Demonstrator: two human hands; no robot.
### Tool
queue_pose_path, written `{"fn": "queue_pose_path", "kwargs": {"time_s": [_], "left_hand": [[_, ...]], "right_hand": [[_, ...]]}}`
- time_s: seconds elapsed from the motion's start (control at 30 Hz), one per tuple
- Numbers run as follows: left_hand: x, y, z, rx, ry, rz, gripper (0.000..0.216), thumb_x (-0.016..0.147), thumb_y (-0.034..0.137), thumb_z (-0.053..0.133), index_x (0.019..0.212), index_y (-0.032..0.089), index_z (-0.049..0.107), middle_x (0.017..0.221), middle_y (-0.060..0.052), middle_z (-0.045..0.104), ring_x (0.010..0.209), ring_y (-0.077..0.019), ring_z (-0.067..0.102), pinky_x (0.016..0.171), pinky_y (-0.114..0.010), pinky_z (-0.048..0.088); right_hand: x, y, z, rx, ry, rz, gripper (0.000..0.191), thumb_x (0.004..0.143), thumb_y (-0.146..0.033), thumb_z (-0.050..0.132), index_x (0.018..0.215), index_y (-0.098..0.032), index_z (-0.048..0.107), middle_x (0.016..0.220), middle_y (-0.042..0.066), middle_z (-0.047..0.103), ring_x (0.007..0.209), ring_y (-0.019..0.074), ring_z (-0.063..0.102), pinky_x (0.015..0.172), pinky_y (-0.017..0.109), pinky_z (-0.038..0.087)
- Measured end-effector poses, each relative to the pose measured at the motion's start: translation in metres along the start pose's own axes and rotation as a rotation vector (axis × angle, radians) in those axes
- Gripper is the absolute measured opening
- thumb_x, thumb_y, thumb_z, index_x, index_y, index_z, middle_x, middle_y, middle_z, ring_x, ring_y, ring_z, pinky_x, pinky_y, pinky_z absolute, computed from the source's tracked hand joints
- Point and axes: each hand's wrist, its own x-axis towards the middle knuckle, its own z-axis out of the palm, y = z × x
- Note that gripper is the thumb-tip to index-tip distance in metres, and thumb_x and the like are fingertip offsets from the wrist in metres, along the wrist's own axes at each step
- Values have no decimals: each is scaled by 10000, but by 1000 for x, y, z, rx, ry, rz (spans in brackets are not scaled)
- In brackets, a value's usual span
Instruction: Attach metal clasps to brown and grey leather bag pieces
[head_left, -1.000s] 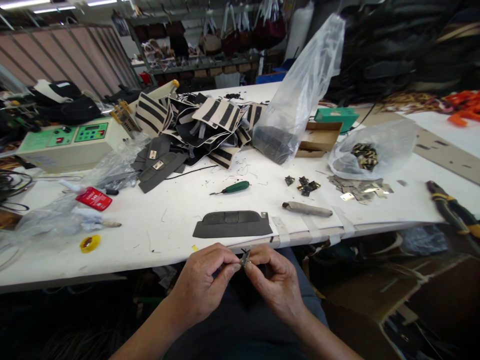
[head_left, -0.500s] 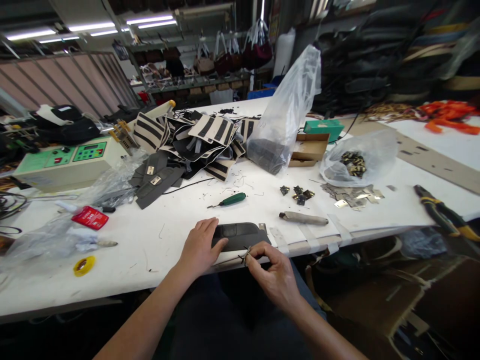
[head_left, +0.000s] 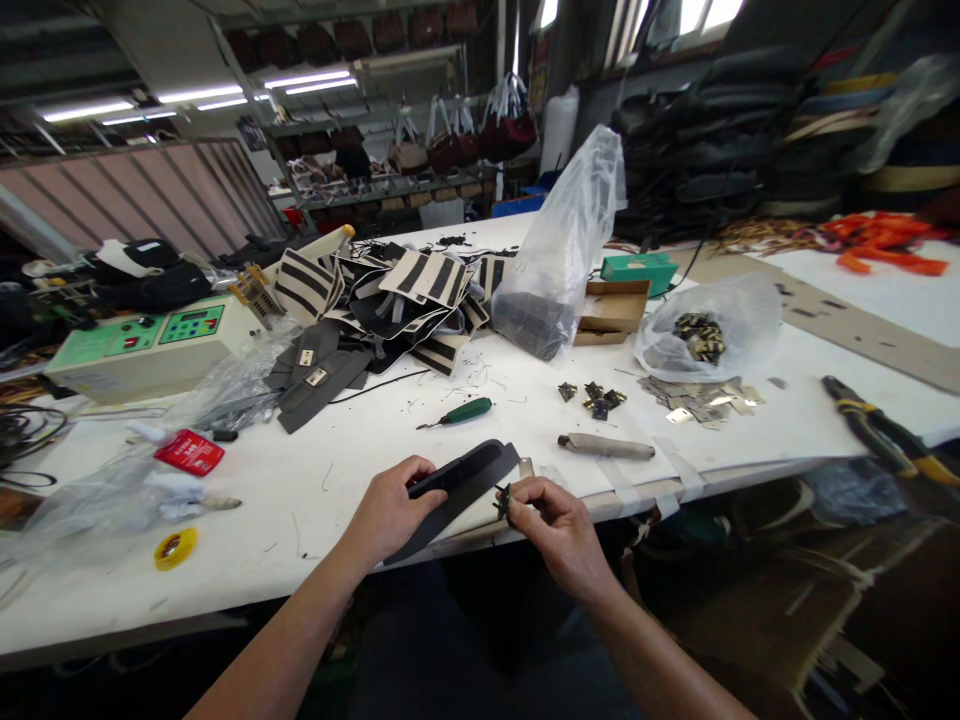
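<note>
My left hand is closed round the left end of a dark grey leather flap piece and tilts it up off the white table near its front edge. My right hand pinches a small dark metal clasp just right of the flap's lower edge. A small metal tab shows beside the flap's far corner.
A green-handled screwdriver and a grey-handled tool lie just beyond the hands. Small clasps, metal plates and a clear bag of hardware sit right. Striped leather pieces, a control box and pliers also lie about.
Both hands rose from my lap to the table edge. My left hand let go of the clasp, took the flat flap piece and lifted its edge. My right hand kept the clasp.
</note>
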Motion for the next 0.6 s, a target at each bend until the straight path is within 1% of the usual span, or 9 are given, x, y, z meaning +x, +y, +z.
{"fn": "queue_pose_path", "kwargs": {"time_s": [0.07,0.17,0.23,0.3,0.37,0.43,0.5,0.53,0.6], "left_hand": [[-12,7,-7,-92,12,-23,195,910,381,641,1033,244,705,966,7,766,903,-216,706,838,-333,514],[-30,17,-14,-248,-11,-70,228,900,391,655,1055,241,728,954,-4,774,889,-233,708,827,-345,516],[-42,22,-15,-317,-38,-75,243,901,403,656,1059,231,726,919,-8,770,849,-229,702,788,-337,519],[-53,28,-14,-342,-19,-65,233,904,401,664,1047,225,716,905,-6,761,837,-218,691,775,-325,515],[-65,34,-12,-360,29,-65,215,905,393,681,1029,220,705,911,-7,752,848,-208,682,780,-314,511],[-78,41,-9,-462,40,-76,234,905,401,700,1044,213,692,939,-19,751,869,-205,684,790,-310,522],[-89,47,-4,-659,-15,-53,307,933,436,675,1142,210,678,1060,-56,753,960,-226,696,822,-328,553],[-94,49,-1,-764,-51,-28,355,963,465,628,1208,211,666,1138,-82,743,1029,-247,694,840,-347,571],[-102,50,5,-878,-90,9,409,1002,492,552,1288,214,645,1216,-112,720,1123,-277,679,866,-381,593]], "right_hand": [[-3,-16,-1,48,8,-63,172,931,-343,697,822,-214,667,870,18,686,816,182,622,742,302,480],[-7,-37,5,-18,-1,-209,145,923,-275,706,793,-222,669,880,23,687,843,189,642,800,324,500],[-11,-45,10,-91,-22,-284,139,914,-245,712,779,-226,680,904,32,686,865,195,651,830,338,511],[-17,-48,14,-111,-21,-300,131,915,-246,715,786,-232,699,959,45,686,924,206,657,877,355,520],[-23,-48,17,-52,-25,-264,127,918,-279,729,799,-236,717,1059,61,687,1030,224,657,961,383,514],[-29,-47,19,71,-85,-179,135,917,-326,747,820,-234,730,1233,76,668,1149,246,643,1046,418,489],[-35,-46,22,234,-181,-62,158,913,-365,759,842,-227,729,1394,79,616,1232,266,626,1088,442,467],[-38,-47,23,324,-213,1,175,909,-384,764,849,-225,719,1437,80,600,1243,275,627,1088,452,466],[-44,-47,25,501,-231,120,231,888,-427,779,844,-222,682,1433,88,623,1225,288,645,1056,458,484]]}}
